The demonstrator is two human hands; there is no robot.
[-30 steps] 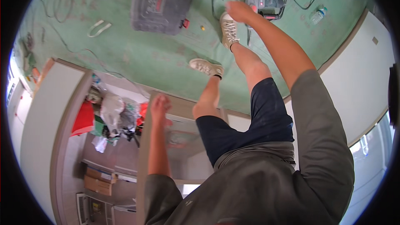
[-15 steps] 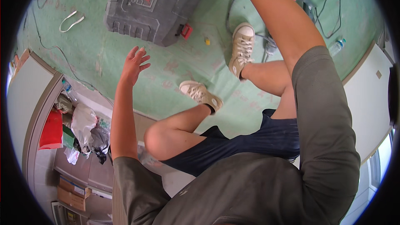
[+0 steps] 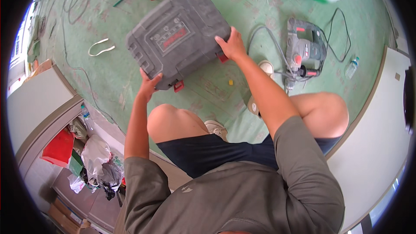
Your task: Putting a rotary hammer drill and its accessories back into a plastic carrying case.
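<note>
Dark grey power-tool case (image 3: 182, 39) is being pinched at its near-left corner by the left hand (image 3: 149, 86) and clasped at its right end by the right hand (image 3: 233, 47), over the green floor (image 3: 260, 15); can't tell if it's lifted. Corded rotary hammer (image 3: 307, 48) is parked right, plastic bottle (image 3: 352, 68) dumped near the floor's right edge.

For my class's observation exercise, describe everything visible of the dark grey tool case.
The tool case is dark grey, apparently hard plastic, with moulded ridges and a red-marked panel. Two red latches stick out along its near side. It looks shut and slants across the green floor covering. The left hand grips its near-left corner, the right hand its right end.
</note>
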